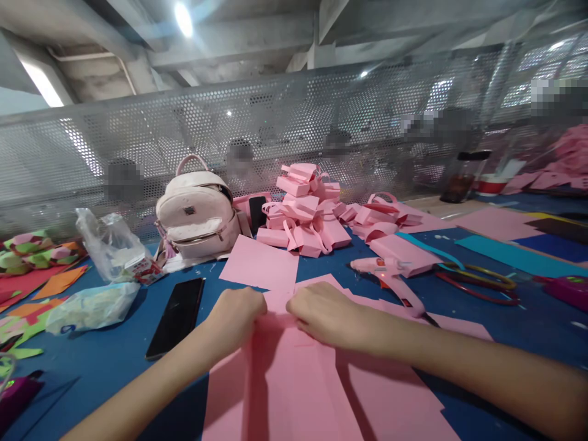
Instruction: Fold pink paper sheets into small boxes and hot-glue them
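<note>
A pink paper sheet [294, 380] with lengthwise folds lies in front of me, over other pink sheets [390, 392]. At its far end my left hand [236, 315] has its fingers curled on the left edge. My right hand [324, 312] grips the same end from the right, fingers closed and thumb side hidden. Between the two hands a short strip of the pink paper shows. A pink glue gun [390, 278] rests just beyond my right forearm. One loose pink sheet [260, 262] lies beyond my left hand.
Finished-looking pink paper bags [305, 214] are heaped at the back, beside a pale backpack [197, 214]. A black phone [177, 318] and a plastic packet [94, 306] lie left. Rings of tape [478, 288] sit right. A perforated metal screen [275, 116] borders the table.
</note>
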A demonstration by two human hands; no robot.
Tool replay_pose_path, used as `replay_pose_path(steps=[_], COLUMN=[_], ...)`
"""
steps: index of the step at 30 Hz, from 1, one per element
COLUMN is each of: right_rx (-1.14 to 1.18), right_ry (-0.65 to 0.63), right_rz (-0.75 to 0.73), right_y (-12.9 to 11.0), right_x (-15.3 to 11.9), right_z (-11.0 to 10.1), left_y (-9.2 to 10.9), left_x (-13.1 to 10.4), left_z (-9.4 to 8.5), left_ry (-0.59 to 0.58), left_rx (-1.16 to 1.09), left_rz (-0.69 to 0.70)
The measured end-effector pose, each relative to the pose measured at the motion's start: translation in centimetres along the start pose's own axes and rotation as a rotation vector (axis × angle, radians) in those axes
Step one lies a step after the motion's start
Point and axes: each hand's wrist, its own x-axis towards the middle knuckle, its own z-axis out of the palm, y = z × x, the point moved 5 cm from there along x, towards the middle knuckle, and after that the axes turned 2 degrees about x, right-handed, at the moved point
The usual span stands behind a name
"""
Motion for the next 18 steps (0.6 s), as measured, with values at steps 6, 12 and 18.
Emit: replay_pose_path(steps=[6,12,18], right_rx=[0.005,0.033,0.056], right_ry=[0.017,0.013,0.0], right_rz=[0.049,0.057,0.021], right_y=[0.2,-0.1,0.5], right_x=[0.6,1.7,1.0], right_z=[-1.4,-0.7,-1.3], left_y=[-0.9,0.8,0.7], left_x=[0.5,0.7,0.9], left_z=[-0.4,-0.4,-0.6], left_ry=[0.103,0.137,0.162], left_rx=[-0.062,-0.127,-0.162], left_rz=[0.052,0.109,0.115])
